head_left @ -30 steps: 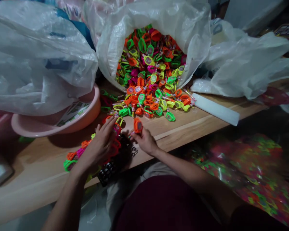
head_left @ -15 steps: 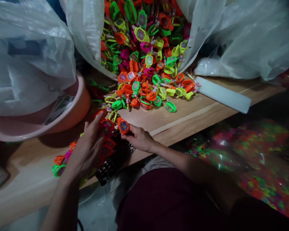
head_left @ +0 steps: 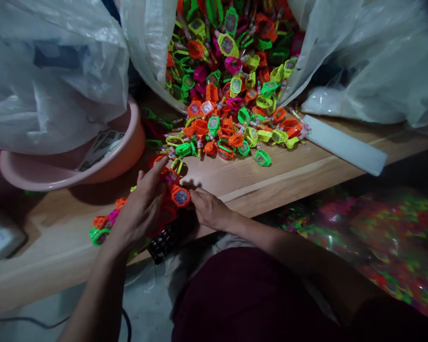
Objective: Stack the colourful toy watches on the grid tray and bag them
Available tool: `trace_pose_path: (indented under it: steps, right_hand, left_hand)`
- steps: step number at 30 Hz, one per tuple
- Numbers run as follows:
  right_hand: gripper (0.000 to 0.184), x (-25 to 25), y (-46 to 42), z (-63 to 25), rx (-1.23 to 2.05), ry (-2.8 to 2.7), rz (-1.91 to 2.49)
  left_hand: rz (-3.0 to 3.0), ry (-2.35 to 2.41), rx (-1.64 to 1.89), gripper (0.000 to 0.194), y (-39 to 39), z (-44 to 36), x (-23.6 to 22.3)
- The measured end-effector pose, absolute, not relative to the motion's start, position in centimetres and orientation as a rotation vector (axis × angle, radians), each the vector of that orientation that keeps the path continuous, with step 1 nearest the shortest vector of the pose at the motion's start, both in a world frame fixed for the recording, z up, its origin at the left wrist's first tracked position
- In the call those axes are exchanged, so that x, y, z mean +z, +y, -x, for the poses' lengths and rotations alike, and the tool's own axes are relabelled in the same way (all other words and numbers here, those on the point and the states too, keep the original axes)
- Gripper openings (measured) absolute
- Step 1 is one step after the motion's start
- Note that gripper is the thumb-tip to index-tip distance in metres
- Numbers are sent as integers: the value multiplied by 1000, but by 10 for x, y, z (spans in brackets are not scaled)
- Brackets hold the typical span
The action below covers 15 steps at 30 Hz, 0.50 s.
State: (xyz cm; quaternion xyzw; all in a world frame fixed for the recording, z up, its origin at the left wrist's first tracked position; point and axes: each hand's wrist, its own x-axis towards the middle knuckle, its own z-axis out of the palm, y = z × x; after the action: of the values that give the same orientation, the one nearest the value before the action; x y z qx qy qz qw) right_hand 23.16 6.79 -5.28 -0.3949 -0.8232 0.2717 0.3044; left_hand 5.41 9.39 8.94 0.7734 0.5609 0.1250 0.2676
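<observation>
While pinching an octagonal orange plastic watch (head_left: 180, 195) in right hand (head_left: 209, 209), covers neon plastic watches (head_left: 170, 177) with left hand (head_left: 141, 205); cannot tell its grip.

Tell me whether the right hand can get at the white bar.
Probably yes: only tabletop shows between the right hand and the white bar, though that hand is at an orange watch.

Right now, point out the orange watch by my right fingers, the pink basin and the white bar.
Orange watch (head_left: 181, 196): head view, on its dial.
Pink basin (head_left: 130, 147): head view, on its outer wall.
White bar (head_left: 343, 144): head view, middle of its upper face.
</observation>
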Motion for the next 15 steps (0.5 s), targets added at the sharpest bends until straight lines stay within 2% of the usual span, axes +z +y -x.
trace_pose_path:
  steps: [5,10,12,15]
  right_hand:
    - [44,-51,71,-228,713,-2249,946]
    - [33,-31,106,-254,1023,-2116,945]
    - [27,-19,131,-260,935,-2065,1074]
    - [32,-2,169,-251,602,-2132,1286]
  left_hand:
    - [-2355,1456,251,71,98,-50,70]
    - [-2654,1476,144,57,105,-43,48]
    - [-2682,1466,145,56,106,-43,46]
    - [-2676,1489,156,56,109,-45,47]
